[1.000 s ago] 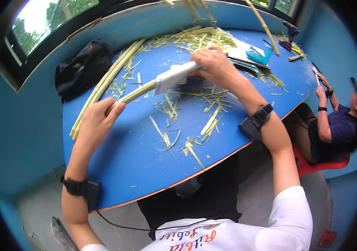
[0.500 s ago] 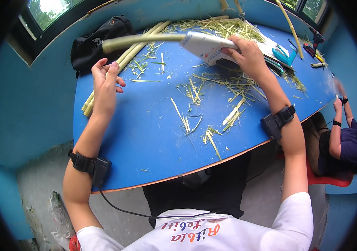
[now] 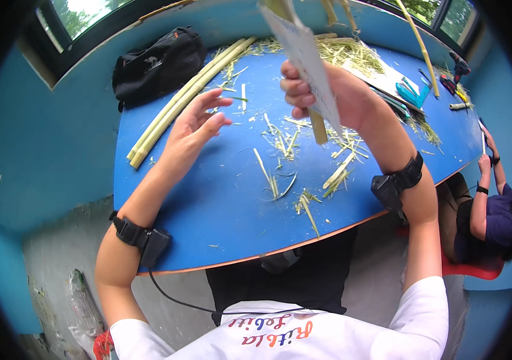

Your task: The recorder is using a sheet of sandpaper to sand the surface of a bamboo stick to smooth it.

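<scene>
My right hand (image 3: 334,96) is closed above the far middle of the blue table, gripping a pale green cane (image 3: 318,127) together with a white printed sheet (image 3: 304,54). The cane stands nearly upright, one end out of the picture's top and the other showing below my fingers. The sheet lies along it; whether it wraps all the way round is hidden. My left hand (image 3: 199,125) hovers open over the table, fingers apart and slightly curled, touching nothing. Beyond it, long pale green poles (image 3: 190,99) lie side by side.
Shavings (image 3: 286,141) are strewn over the blue table (image 3: 208,204), heaped thickest at the back. A black bag (image 3: 160,67) rests at the far left. On the far right are a cordless drill (image 3: 460,66) and a teal tool (image 3: 413,95). A seated person (image 3: 490,210) holds a stick at right.
The cane has swung from lying across, pointing left, to nearly upright in my right hand. My left hand has moved to the right, and the view has shifted slightly.
</scene>
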`<state>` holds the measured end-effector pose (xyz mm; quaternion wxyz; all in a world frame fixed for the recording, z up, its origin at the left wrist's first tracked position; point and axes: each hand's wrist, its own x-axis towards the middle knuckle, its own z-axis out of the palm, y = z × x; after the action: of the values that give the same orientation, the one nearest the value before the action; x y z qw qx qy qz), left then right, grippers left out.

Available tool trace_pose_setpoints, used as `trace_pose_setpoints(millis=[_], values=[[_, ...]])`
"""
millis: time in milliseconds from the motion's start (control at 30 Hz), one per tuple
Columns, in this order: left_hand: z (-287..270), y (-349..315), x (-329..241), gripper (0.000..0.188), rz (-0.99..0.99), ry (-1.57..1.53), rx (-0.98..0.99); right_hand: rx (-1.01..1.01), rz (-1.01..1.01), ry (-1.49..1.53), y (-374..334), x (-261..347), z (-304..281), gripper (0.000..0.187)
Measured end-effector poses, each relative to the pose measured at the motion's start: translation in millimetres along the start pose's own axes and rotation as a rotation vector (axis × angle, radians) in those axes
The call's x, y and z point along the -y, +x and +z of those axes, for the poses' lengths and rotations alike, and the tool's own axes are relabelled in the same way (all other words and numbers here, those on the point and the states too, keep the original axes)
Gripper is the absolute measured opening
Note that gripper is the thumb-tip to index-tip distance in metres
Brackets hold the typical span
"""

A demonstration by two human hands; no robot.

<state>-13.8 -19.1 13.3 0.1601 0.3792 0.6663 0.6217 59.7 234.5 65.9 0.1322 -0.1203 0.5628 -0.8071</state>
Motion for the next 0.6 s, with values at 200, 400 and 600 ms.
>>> trace_pose_setpoints(millis=[200,400,600], values=[[18.8,4.1,7.1,0.057,-0.046,-0.393,0.011,0.029,0.294,-0.334,15.0,-30.5,16.1,0.052],[22.9,-6.5,-1.5,0.04,-0.235,-0.495,-0.027,0.277,0.351,-0.312,3.0,-38.7,-0.2,0.048],[19.7,-0.7,-9.7,0.02,-0.244,-0.666,-0.467,0.048,0.264,-0.421,-13.5,-4.3,-12.9,0.039]])
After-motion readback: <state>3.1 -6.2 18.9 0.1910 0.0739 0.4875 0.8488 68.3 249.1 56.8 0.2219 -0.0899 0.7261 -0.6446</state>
